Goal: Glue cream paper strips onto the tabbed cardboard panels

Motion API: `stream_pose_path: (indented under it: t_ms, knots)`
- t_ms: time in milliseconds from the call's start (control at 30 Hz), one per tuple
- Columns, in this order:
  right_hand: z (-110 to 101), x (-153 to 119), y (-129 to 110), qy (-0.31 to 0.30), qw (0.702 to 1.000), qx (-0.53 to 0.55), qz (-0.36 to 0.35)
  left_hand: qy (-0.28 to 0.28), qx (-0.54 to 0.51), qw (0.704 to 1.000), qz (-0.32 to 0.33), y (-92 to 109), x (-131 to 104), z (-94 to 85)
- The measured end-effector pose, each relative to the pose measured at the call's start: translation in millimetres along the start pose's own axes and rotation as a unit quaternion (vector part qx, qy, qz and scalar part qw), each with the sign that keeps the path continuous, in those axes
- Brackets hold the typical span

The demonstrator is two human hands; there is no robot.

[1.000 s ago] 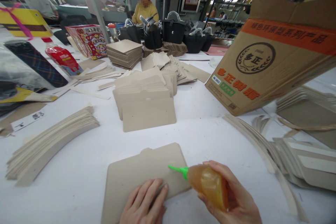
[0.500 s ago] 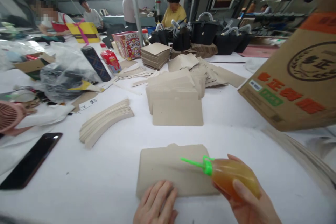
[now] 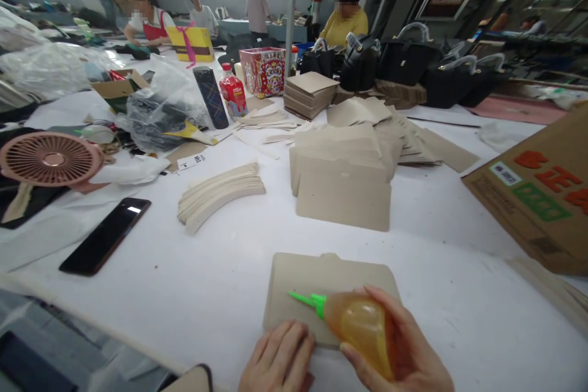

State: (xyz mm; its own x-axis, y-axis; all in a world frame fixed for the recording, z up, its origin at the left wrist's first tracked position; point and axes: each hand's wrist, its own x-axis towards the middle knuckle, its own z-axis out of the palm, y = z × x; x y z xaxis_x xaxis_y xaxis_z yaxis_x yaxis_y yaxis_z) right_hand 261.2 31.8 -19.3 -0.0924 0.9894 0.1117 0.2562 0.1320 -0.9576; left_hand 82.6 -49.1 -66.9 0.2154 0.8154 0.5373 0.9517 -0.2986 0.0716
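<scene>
A beige cardboard panel [image 3: 316, 272] with rounded corners and a small tab lies flat in front of me. My left hand [image 3: 278, 358] rests on its near left edge, fingers stretched out side by side. In my right hand [image 3: 408, 343] is a squeeze bottle [image 3: 361, 324] of amber liquid, wrapped by thumb and fingers. Its green nozzle points left over the panel; I cannot tell whether the tip touches. Beyond the panel stands an overlapping stack of similar cardboard panels [image 3: 342, 199]. To its left, curved cardboard strips [image 3: 223, 193] lie in a bundle.
A phone [image 3: 105, 236] and a pink fan [image 3: 52, 159] are at the left. A large cardboard box [image 3: 528, 196] stands at the right. Farther back are a red bottle [image 3: 233, 92], a patterned box [image 3: 263, 72] and black handbags [image 3: 407, 61]. Several people work behind.
The view has swung left, so things appear farther right. My right hand has brought the bottle left and lower over the panel, nearer my left hand. The left hand stays on the panel's edge.
</scene>
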Motion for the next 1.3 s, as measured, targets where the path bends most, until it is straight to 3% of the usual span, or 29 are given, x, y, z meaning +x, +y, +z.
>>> stream_pose_path:
  t_ms: [167,400,800,1033,1133,1200,1300]
  knots:
    - [4.2,3.1,-0.4,-0.005,0.998,-0.042,-0.040,-0.003,-0.010,1.000,-0.011,0.6,-5.1,3.3]
    - [7.1,7.0,-4.8,0.003,0.997,-0.062,-0.045,-0.016,-0.019,1.000,-0.014,0.3,-11.2,8.0]
    - [-18.1,5.5,1.2,-0.065,0.987,-0.110,-0.101,-0.021,-0.019,0.999,-0.015,-1.2,-11.8,6.7]
    - [7.5,-2.1,-3.5,0.020,0.999,-0.029,0.000,-0.005,-0.031,0.999,-0.022,0.9,-14.5,8.7]
    - [18.1,6.5,-13.3,0.037,0.992,0.059,0.101,-0.008,-0.031,0.999,-0.022,0.9,-15.1,9.9]
    - [20.1,16.8,-19.9,0.030,0.965,0.177,0.192,-0.005,-0.025,1.000,-0.017,-0.7,-13.7,9.6]
    - [9.7,34.5,-23.8,0.026,0.889,0.350,0.295,-0.005,-0.011,1.000,0.004,-3.3,-8.8,4.7]
